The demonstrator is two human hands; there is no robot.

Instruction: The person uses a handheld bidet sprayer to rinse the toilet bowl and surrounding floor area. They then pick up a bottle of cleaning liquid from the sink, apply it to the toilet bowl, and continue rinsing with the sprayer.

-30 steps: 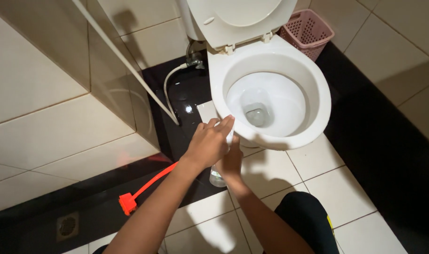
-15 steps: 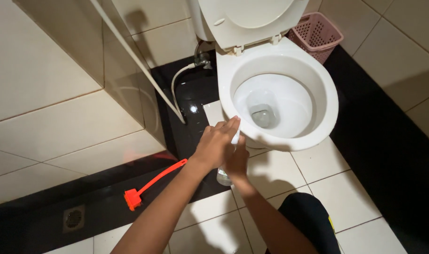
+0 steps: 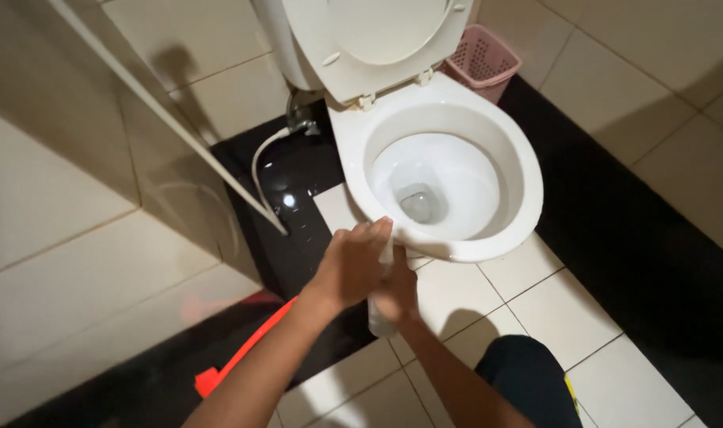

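A white bottle (image 3: 381, 317) is held upright just below the near rim of the toilet bowl (image 3: 528, 190), right hand (image 3: 397, 293) wrapped around it, left hand (image 3: 352, 265) closed over its top. It is best kept steady and vertical.

Both forearms extended fwd from bottom edge, converging at frame centre. L hand (image 3: 352, 265) held palm-down, back toward camera, fingers curled, fingertips (image 3: 381, 227) pointed up-right. R hand (image 3: 397, 292) tucked just beneath L, mostly covered by it, fingers closed in grip. Hands overlapped, touching. Wrists roughly straight. R knee bent, seen lower right.
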